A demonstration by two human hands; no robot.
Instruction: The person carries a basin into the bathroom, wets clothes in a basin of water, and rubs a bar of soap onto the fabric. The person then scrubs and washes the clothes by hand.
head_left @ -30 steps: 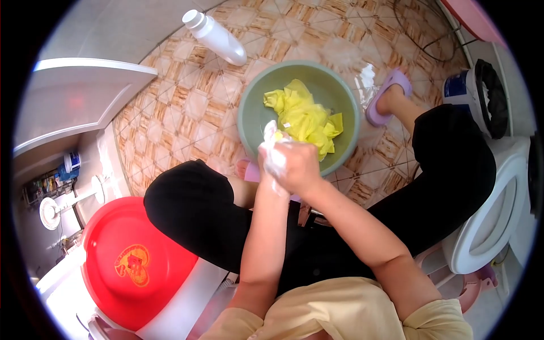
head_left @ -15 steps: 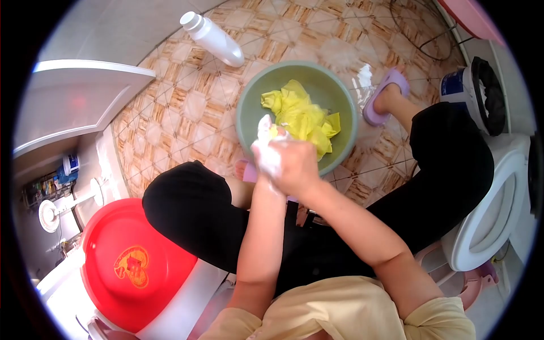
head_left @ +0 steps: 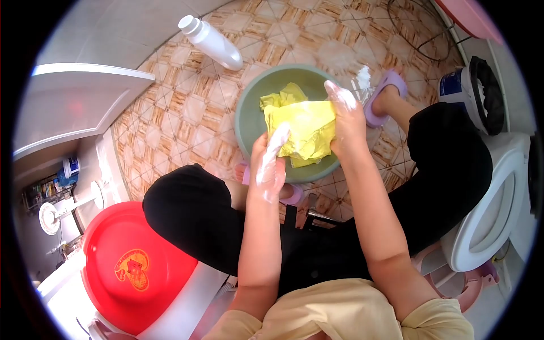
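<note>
Between my two hands a yellow cloth (head_left: 306, 127) is stretched out over a green basin (head_left: 247, 90). My left hand (head_left: 271, 164) grips its left side, with white suds along the thumb and wrist. The cloth's right edge is held by my right hand (head_left: 348, 122), whose raised thumb is also coated in suds. Part of the yellow fabric still lies in the basin behind the raised portion. The fingers of both hands are partly hidden behind the cloth.
A white bottle (head_left: 211, 42) is on the tiled floor beyond the basin. White splashes (head_left: 363, 76) mark the tiles near a purple slipper (head_left: 386, 97). A red basin (head_left: 133, 255) is at lower left, a toilet (head_left: 490, 209) at right, and a bin (head_left: 473, 93) behind it.
My hands were pressed together in suds above the basin's near rim. They have come apart, and the yellow cloth is now lifted and spread between them.
</note>
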